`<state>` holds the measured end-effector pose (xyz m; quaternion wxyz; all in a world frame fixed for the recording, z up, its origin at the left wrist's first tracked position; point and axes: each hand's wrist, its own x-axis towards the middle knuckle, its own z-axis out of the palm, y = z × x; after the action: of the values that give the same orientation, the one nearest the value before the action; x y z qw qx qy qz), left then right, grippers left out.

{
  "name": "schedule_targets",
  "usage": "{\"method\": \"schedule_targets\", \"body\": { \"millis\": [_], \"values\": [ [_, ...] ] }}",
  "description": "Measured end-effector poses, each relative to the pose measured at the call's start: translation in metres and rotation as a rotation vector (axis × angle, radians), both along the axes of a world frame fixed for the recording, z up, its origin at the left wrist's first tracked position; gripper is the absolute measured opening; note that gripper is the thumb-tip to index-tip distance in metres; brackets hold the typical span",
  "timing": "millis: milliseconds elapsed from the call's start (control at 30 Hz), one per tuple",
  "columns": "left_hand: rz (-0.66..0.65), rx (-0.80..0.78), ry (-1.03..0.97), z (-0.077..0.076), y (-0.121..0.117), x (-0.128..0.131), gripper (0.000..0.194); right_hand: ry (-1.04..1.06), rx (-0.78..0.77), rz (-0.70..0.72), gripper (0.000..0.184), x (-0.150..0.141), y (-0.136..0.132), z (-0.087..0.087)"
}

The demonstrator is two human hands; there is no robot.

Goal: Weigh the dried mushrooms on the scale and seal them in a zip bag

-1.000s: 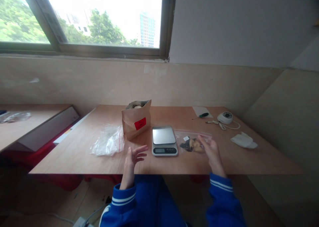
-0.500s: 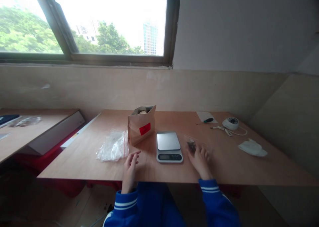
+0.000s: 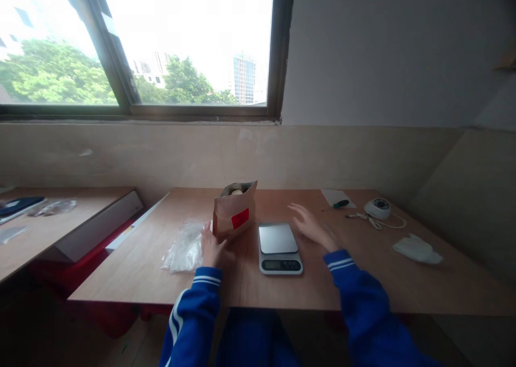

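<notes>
A brown paper bag [image 3: 235, 214] with a red label stands open-topped near the middle of the wooden table [image 3: 363, 270]. My left hand [image 3: 212, 249] lies at its lower left corner, between it and a heap of clear zip bags [image 3: 183, 249]; its fingers are partly hidden against the bag. A small digital kitchen scale [image 3: 279, 246] with a bare steel plate sits just right of the paper bag. My right hand [image 3: 312, 227] hovers right of the scale with its fingers spread and nothing in it.
At the table's far right lie a green-handled screwdriver [image 3: 342, 203] on a paper sheet, a white round device [image 3: 377, 208] with its cable, and a crumpled white cloth [image 3: 417, 249]. A second table [image 3: 48, 232] stands to the left. The wall and window are behind.
My left hand moved forward to the foot of the paper bag. My right hand left the filled zip bag and rose open beside the scale; that bag no longer shows. The view tilted up.
</notes>
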<state>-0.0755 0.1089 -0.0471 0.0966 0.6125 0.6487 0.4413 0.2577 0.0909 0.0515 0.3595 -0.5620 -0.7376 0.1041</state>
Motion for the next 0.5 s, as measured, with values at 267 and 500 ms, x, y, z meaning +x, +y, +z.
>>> {"method": "schedule_targets", "body": {
  "millis": [267, 500],
  "values": [
    [0.101, -0.163, 0.366, -0.029, -0.019, 0.015, 0.063, -0.008, 0.231, 0.356, 0.034, -0.129, 0.029, 0.113],
    [0.103, -0.179, 0.294, -0.018, -0.022, 0.014, 0.076, -0.181, 0.04, 0.431, 0.033, -0.135, 0.035, 0.118]
  ]
}}
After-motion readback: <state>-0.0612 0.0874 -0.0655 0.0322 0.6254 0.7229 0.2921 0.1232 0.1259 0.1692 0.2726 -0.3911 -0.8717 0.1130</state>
